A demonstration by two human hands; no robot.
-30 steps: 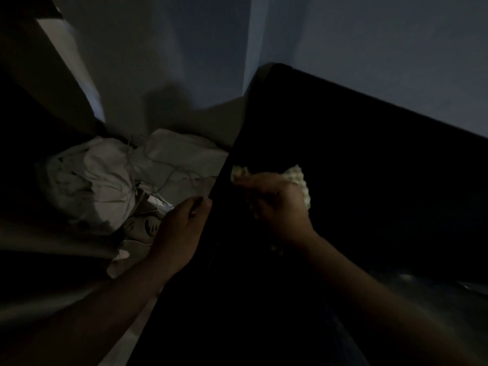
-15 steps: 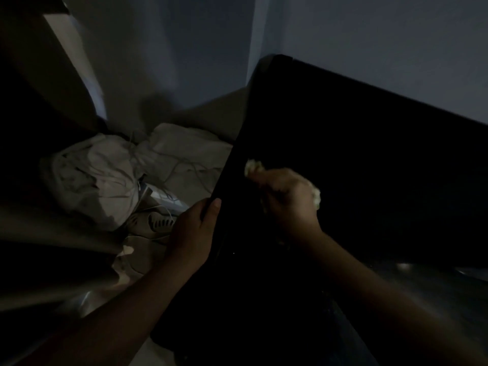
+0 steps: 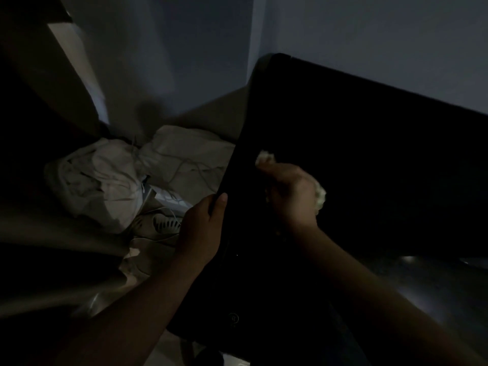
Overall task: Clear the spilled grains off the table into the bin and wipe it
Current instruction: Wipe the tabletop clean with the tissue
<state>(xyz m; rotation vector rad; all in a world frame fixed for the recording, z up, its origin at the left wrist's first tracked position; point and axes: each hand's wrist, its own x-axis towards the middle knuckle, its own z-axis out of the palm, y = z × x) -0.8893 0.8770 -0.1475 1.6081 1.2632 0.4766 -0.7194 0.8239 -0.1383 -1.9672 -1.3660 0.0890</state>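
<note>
Two hands are seen at the left edge of a black worktop (image 3: 369,154). A pale, crumpled cloth (image 3: 264,157) is bunched in the curled fingers of the right hand (image 3: 291,196), gathered tighter than a second ago. The left hand (image 3: 203,228) has been brought up to clasp the edge, thumb on top. A wiping stroke toward that edge is judged under way. Spilled grains cannot be made out in the gloom. White bags (image 3: 105,186) lie left.

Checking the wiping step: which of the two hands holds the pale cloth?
The right hand: it grips the pale cloth against the dark table. The left hand only holds the table's edge and has no cloth.
</note>
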